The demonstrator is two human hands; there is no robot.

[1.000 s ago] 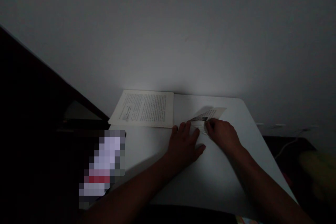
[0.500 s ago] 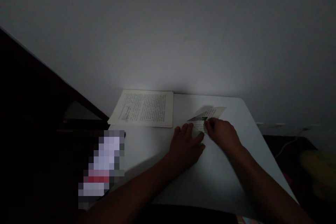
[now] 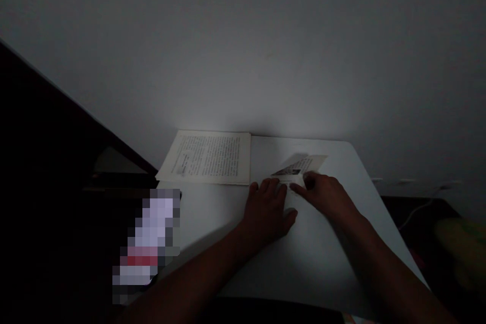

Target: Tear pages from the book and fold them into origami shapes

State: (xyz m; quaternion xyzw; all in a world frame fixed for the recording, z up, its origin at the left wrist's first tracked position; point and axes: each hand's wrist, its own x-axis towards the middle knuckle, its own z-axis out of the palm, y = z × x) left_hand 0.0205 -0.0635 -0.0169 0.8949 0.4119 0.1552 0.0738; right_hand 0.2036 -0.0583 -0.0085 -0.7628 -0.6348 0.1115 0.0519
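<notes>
Steady the folded paper [image 3: 309, 163] with the left hand [image 3: 266, 210], grip released. Crease evenly with the right hand [image 3: 327, 193], its grip unclear.

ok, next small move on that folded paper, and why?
Probably press the folded paper flatter with the right hand: its far part looks raised, that hand is at its near side, and the left hand lies at its near-left side.
</notes>
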